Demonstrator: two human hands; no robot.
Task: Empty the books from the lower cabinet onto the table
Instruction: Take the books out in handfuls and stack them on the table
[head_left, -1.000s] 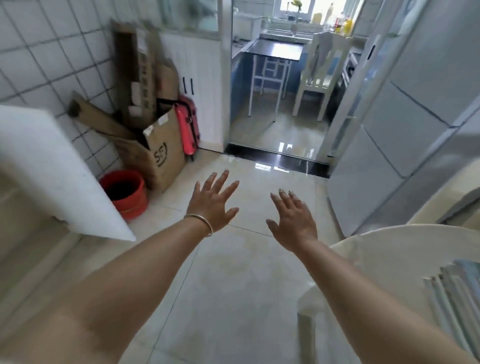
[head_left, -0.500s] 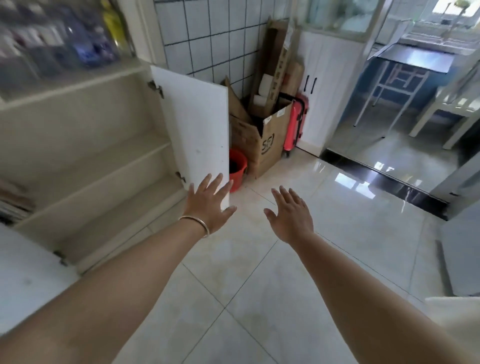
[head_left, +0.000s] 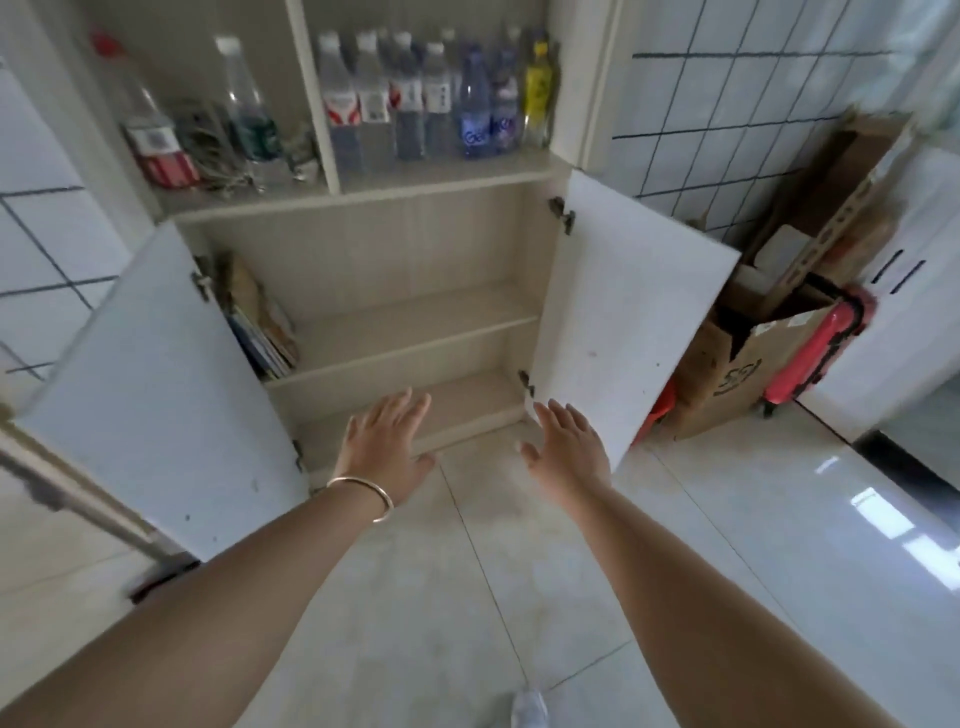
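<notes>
Head view. Lower cabinet (head_left: 415, 312), both doors swung wide. Remaining books (head_left: 262, 325) lean tilted against the left wall on the middle shelf, partly hidden behind the left door (head_left: 156, 384). Left hand (head_left: 387, 449) and right hand (head_left: 566, 449) both spread flat, fingers straight, holding nothing, in front of the bottom shelf and well apart from the books. Table not in view.

Risks, as judged: the leaning stack could slide or fan out if gripped at one end only; the left forearm may catch the door edge on the reach; slim volumes may slip from a loose two-handed hold.
</notes>
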